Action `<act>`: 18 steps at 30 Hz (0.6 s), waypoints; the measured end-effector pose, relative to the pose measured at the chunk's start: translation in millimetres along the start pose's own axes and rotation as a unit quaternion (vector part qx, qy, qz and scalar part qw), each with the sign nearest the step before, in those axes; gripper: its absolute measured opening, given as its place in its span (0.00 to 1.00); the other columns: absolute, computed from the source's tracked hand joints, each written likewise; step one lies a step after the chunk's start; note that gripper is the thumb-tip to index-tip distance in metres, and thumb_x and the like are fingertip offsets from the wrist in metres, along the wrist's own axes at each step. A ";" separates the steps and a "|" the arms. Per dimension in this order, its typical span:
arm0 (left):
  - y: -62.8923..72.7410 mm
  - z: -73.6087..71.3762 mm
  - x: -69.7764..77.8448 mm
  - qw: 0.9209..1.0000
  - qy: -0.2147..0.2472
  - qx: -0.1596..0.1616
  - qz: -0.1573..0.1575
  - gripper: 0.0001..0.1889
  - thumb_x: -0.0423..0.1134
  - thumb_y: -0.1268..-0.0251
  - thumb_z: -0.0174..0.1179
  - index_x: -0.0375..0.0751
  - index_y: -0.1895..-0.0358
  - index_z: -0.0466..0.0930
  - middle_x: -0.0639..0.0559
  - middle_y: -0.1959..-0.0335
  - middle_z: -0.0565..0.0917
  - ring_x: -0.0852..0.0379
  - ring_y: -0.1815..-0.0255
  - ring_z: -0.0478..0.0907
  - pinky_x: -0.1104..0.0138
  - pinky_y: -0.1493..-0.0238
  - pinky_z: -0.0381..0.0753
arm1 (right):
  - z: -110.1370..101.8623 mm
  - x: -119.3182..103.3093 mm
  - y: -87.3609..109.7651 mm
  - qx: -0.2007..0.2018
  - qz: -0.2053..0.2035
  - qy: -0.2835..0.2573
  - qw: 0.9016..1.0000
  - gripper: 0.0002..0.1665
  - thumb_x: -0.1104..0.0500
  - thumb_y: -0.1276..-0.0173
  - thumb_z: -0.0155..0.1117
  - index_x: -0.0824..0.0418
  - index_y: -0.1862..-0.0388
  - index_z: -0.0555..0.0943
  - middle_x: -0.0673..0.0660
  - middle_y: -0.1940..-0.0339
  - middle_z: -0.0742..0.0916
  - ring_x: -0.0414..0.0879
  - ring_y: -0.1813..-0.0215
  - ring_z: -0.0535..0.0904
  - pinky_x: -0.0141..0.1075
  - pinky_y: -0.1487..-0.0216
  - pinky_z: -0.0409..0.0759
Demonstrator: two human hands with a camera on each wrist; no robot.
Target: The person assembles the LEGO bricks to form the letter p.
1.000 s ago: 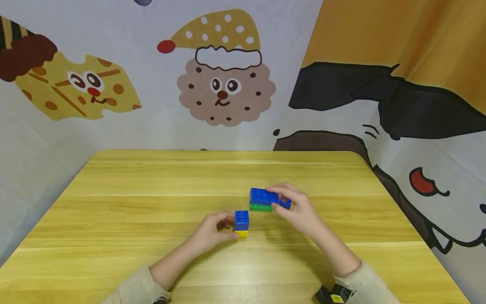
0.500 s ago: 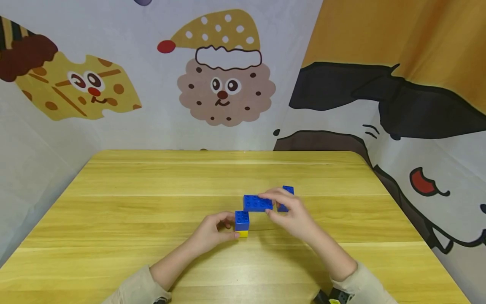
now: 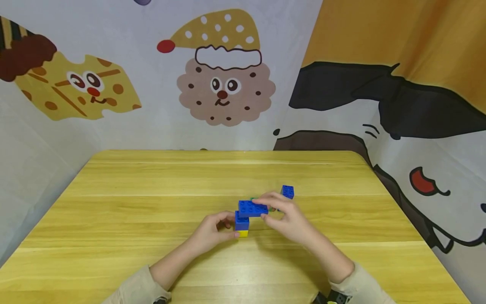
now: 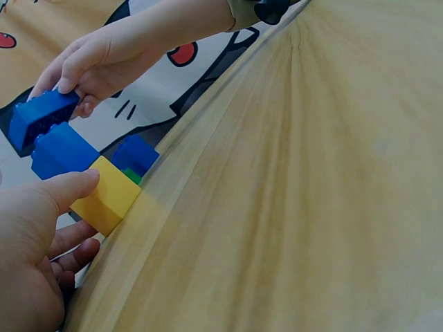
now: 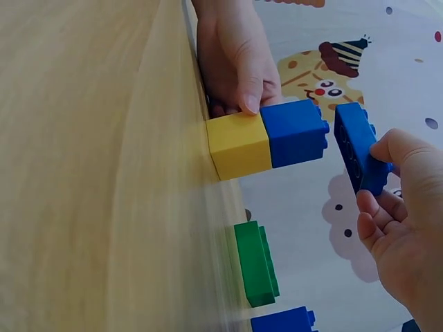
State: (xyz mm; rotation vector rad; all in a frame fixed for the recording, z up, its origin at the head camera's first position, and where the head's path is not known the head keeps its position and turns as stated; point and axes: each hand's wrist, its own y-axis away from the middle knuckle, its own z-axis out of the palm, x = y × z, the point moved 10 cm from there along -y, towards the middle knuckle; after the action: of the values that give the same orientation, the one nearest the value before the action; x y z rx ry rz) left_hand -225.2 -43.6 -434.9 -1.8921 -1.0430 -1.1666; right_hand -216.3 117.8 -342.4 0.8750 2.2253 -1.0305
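My left hand (image 3: 210, 232) steadies a small stack on the table, thumb pressed against its yellow brick (image 5: 239, 145) and fingers behind. On top of the yellow brick sits a square blue brick (image 5: 295, 133), studs up. My right hand (image 3: 291, 219) pinches a long blue brick (image 3: 248, 209) between thumb and fingers. In the right wrist view a narrow gap shows between this long brick and the studs of the stack; it is slightly tilted there. From the head view it overlaps the stack's top and juts out to the right.
Behind the right hand a green brick (image 5: 255, 265) lies on the wooden table (image 3: 152, 181), mostly hidden in the head view. Another blue brick (image 3: 287, 191) stands to its right. A cartoon-printed cloth (image 3: 152, 126) hangs beyond the table's far edge.
My right hand has lifted the long blue brick off the green one and carried it left and nearer, over the stack. The left hand and stack have stayed put.
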 end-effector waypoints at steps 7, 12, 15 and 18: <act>-0.6 0.0 -0.9 1.000 -0.004 -0.001 0.002 0.19 0.36 0.39 0.72 0.37 0.45 0.83 0.51 0.54 0.87 0.52 0.55 0.78 0.64 0.51 0.78 | 4.5 -1.0 -0.2 -0.014 0.005 0.000 1.000 0.24 0.71 0.36 0.67 0.60 0.40 0.83 0.55 0.45 0.85 0.47 0.46 0.78 0.43 0.52 0.81; -0.8 0.4 -0.8 1.000 -0.003 -0.005 0.000 0.19 0.37 0.38 0.72 0.37 0.44 0.83 0.51 0.53 0.87 0.52 0.55 0.77 0.64 0.51 0.78 | 7.8 0.8 0.5 -0.025 0.017 -0.005 1.000 0.25 0.71 0.36 0.67 0.59 0.40 0.83 0.55 0.44 0.84 0.49 0.45 0.79 0.45 0.50 0.83; -0.8 0.6 -0.6 1.000 -0.001 -0.007 -0.001 0.19 0.38 0.37 0.72 0.37 0.44 0.82 0.51 0.53 0.87 0.52 0.55 0.77 0.64 0.51 0.78 | 9.9 1.9 1.1 -0.032 0.018 -0.004 0.999 0.24 0.71 0.35 0.67 0.59 0.40 0.83 0.56 0.42 0.84 0.51 0.43 0.79 0.45 0.48 0.83; -0.8 0.9 -0.4 1.000 -0.001 -0.008 -0.001 0.20 0.38 0.37 0.71 0.38 0.43 0.82 0.50 0.52 0.87 0.53 0.55 0.77 0.64 0.52 0.78 | 11.4 2.8 1.8 -0.036 0.013 0.005 0.999 0.24 0.70 0.34 0.67 0.59 0.40 0.83 0.56 0.42 0.84 0.53 0.42 0.79 0.45 0.48 0.83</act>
State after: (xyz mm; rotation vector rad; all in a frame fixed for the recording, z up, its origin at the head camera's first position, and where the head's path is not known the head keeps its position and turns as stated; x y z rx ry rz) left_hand -225.7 -42.6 -435.6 -1.9054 -1.0392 -1.1770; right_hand -214.6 110.4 -351.6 0.8775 2.2385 -0.9310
